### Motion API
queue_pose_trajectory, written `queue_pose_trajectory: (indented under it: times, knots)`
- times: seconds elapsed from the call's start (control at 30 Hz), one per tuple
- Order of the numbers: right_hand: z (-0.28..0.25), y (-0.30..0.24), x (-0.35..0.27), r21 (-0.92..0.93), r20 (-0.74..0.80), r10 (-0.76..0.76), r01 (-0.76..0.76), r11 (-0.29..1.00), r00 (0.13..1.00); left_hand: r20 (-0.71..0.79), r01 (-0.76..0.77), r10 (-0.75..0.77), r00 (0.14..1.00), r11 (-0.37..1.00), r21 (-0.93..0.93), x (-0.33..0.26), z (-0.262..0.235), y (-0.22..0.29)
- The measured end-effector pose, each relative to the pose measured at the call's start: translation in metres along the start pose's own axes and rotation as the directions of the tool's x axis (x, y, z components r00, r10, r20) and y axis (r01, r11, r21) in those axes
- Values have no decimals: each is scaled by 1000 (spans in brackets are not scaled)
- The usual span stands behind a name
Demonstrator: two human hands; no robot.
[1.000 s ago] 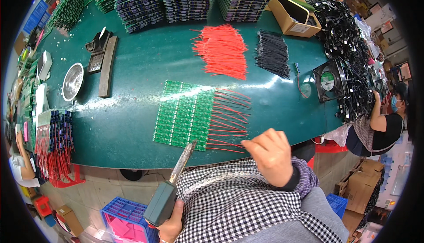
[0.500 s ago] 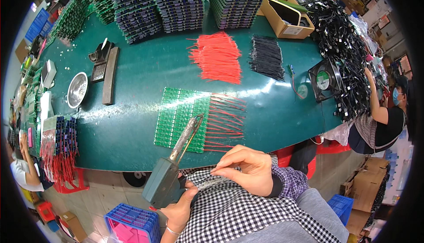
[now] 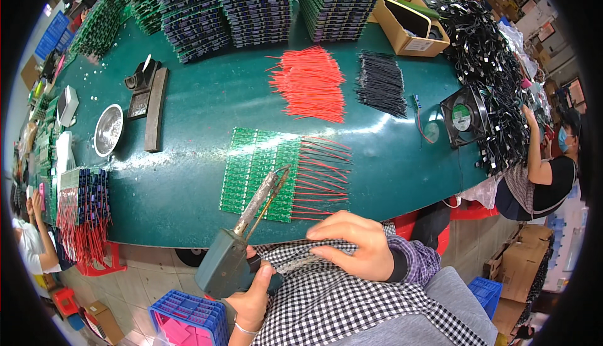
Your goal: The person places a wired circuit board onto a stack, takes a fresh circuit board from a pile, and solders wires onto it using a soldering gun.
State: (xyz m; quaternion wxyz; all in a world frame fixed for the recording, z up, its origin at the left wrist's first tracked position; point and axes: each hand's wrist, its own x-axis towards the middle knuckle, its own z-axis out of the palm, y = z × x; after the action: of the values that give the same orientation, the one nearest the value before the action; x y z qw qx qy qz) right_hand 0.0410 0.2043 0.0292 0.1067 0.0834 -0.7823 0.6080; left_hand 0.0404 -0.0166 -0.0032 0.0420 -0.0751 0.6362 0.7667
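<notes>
My left hand (image 3: 251,299) grips the grey handle of a soldering iron (image 3: 242,239) at the table's near edge. Its long metal tip slants up over a panel of green circuit boards (image 3: 254,167) that has red wires (image 3: 323,173) sticking out of its right side. My right hand (image 3: 352,248), in a purple plaid cuff, lies just right of the iron's handle. Its fingers are curled down and pinch the black-and-white checkered cloth (image 3: 326,296) over my lap and left arm.
On the green table (image 3: 188,182) lie loose red wires (image 3: 311,82), black wires (image 3: 381,84), a small fan (image 3: 463,118), a metal bowl (image 3: 108,130) and an iron stand (image 3: 143,85). Stacked boards (image 3: 251,6) line the far edge. A person (image 3: 540,176) sits at right. A blue crate (image 3: 188,318) stands below.
My right hand came off the table edge, down and left onto the checkered cloth. My left hand lifted the soldering iron so that its tip now reaches over the green boards.
</notes>
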Motion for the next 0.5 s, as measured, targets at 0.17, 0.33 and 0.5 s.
queue_pose_trajectory:
  times: [0.17,0.33,0.5]
  knots:
    - [5,-16,12,-389,184,-359,403,828,915,3,1,-2,1000,987,161,-2,12,11]
    - [19,-8,8,-290,258,-229,302,908,939,136,-65,22,991,946,318,-1,10,17]
    - [28,1,6,-106,264,-118,150,983,957,163,-116,67,984,941,317,-3,5,11]
